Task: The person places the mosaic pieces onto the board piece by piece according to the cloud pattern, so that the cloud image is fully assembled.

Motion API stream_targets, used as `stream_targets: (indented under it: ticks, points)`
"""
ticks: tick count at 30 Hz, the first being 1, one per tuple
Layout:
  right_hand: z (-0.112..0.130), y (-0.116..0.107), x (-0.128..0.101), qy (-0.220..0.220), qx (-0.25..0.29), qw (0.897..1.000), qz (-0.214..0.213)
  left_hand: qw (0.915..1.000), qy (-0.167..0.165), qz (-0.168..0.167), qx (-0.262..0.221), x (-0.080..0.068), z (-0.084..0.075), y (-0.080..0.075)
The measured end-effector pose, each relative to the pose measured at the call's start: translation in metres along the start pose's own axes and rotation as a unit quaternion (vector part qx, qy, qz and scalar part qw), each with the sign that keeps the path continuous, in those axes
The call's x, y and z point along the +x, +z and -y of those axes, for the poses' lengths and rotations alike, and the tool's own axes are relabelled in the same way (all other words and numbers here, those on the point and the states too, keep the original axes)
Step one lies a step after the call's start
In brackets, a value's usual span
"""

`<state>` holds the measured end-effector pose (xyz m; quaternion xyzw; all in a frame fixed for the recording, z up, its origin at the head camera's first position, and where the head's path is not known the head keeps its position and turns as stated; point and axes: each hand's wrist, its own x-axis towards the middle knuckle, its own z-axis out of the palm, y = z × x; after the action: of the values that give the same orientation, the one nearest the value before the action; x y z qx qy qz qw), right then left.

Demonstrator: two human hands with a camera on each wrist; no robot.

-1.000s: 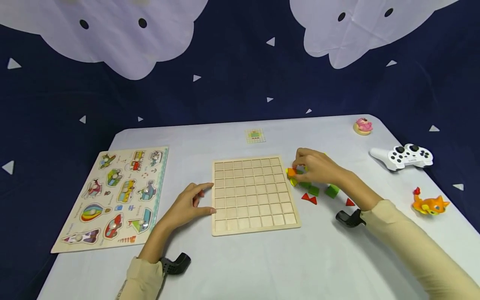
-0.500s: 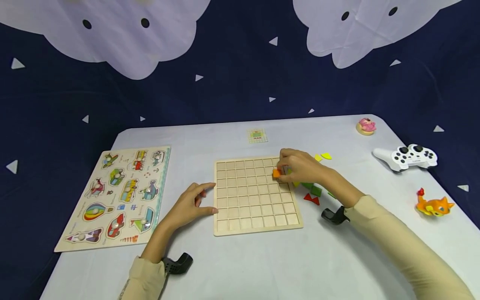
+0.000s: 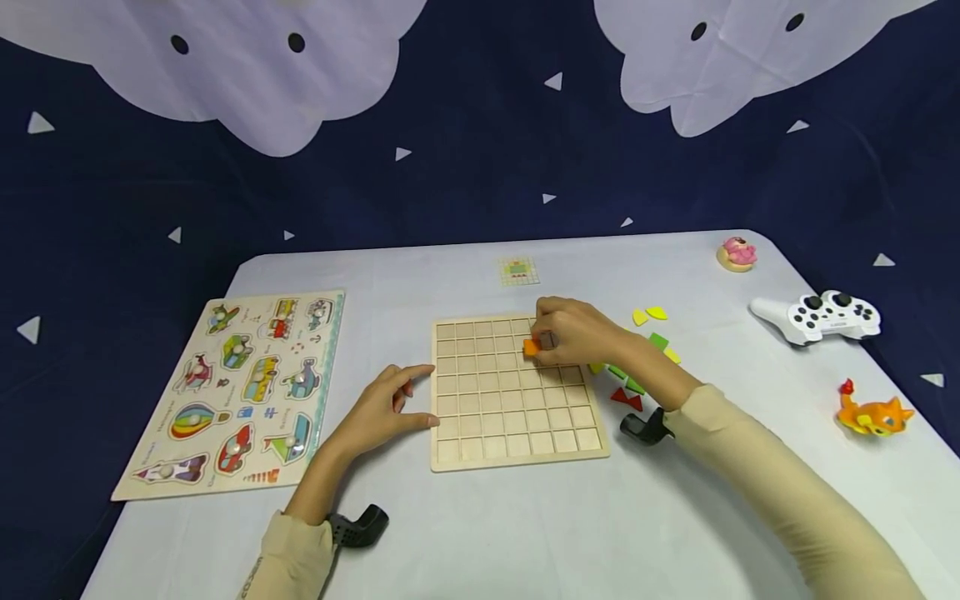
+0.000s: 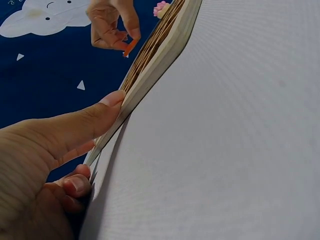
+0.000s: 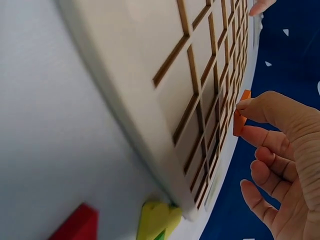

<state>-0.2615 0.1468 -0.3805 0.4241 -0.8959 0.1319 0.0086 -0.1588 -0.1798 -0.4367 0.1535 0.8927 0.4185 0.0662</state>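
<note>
Orange tile [image 3: 531,347] pinched in right hand [image 3: 573,333] grip

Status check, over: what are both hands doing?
Right hand pinches orange tile over grid board. Left hand steadies board's edge. Nothing blocking.

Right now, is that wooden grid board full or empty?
Empty, as far as shows: every visible square of the board is bare wood. The right hand holds an orange tile just above it.
</note>
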Motion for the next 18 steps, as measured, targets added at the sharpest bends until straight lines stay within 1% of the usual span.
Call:
stream_targets:
  ticks: [6, 18]
  points:
    - [0.004, 0.002, 0.009, -0.016, -0.008, 1.0, -0.007, 1.0, -0.002, 0.002, -0.007, 0.0, 0.0, -0.001]
    - [0.009, 0.008, 0.022, -0.024, -0.021, 0.999, 0.006, 1.0, 0.002, -0.001, -0.006, 0.0, 0.002, 0.0]
